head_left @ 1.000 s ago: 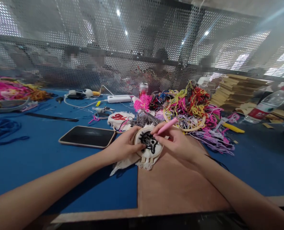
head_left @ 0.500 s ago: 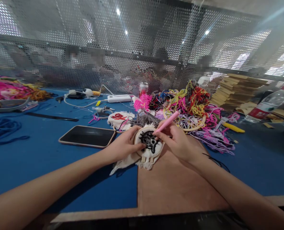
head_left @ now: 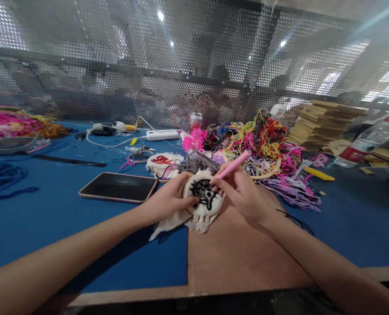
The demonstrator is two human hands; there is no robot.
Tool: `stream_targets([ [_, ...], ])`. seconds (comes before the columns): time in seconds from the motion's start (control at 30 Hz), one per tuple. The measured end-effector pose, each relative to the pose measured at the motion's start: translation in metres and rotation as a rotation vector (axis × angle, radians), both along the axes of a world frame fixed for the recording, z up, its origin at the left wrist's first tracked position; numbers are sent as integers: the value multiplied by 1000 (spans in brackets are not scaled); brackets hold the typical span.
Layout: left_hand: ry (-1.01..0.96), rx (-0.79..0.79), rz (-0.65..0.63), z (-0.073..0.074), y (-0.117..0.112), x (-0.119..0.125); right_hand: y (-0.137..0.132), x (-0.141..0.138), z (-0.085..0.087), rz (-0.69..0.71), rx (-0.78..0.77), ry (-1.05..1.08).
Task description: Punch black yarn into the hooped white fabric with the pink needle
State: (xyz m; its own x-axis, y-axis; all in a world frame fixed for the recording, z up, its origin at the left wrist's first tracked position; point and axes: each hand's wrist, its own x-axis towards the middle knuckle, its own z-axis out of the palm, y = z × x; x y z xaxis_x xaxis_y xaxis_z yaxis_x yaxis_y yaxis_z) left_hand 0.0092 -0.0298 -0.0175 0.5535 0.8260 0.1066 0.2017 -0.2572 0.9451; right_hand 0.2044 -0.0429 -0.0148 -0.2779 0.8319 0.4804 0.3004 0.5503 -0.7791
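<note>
A small round embroidery hoop with white cloth and a black stitched figure rests at the edge of a brown board. My left hand grips the hoop's left rim, thumb lying on the cloth. My right hand is closed round a pink punch needle, its tip down on the upper right of the black figure. A black thread trails past my right wrist.
A dark phone lies left of the hoop on the blue table. A second hoop with red stitching, a heap of coloured yarn, stacked boards, a plastic bottle and a perforated metal screen stand behind.
The pink needle swung from lying nearly flat over the hoop to a steeper tilt, and my right hand drew in toward the hoop's upper right. My left hand held still.
</note>
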Motion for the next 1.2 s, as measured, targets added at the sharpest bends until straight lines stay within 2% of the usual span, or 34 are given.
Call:
stream_targets([
  [0.47,124,97,43,3,-1,-2,0,1,0,-4,-19,39],
  [0.77,111,80,28,1,0,-2,-1,2,-1,-40,11,-26],
  [0.87,67,61,15,1,-1,-2,-1,3,1,-58,50,-86],
  [1.03,139,137,27,6,-3,-3,-4,3,5,-92,173,-257],
  [1.2,163,206,23,8,-3,-4,-3,1,1,-76,244,-233],
])
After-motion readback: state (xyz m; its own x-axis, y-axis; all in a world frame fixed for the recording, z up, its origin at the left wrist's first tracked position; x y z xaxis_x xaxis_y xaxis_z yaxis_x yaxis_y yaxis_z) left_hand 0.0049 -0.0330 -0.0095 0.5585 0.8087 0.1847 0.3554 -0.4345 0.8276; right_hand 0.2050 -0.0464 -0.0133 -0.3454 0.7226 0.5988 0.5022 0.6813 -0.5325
